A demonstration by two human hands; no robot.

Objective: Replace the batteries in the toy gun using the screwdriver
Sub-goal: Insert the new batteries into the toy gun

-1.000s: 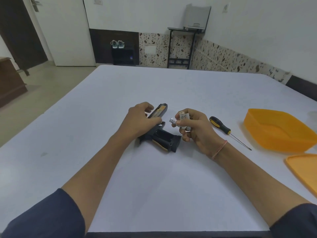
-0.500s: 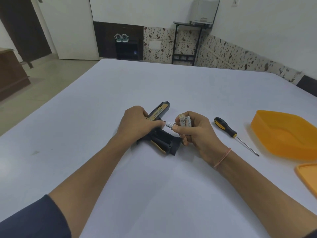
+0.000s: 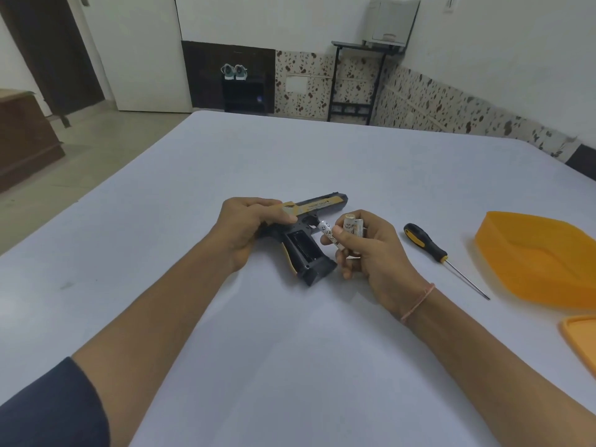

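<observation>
A black and gold toy gun (image 3: 309,250) lies on its side on the white table (image 3: 290,350), grip toward me, its battery compartment open and empty. My left hand (image 3: 248,230) grips the gun's rear and slide. My right hand (image 3: 367,250) holds several white batteries (image 3: 351,227), one of them (image 3: 329,235) pinched between thumb and forefinger just right of the open compartment. A screwdriver (image 3: 429,246) with a black and yellow handle lies on the table to the right of my right hand, its tip pointing toward me.
An orange plastic tub (image 3: 541,262) sits at the table's right edge, with its orange lid (image 3: 580,340) nearer to me. Beyond the table stand a black side table (image 3: 354,75) and a door (image 3: 135,50).
My left hand has turned the gun so the open compartment faces up. My right hand has brought the pinched battery lower, closer to the grip.
</observation>
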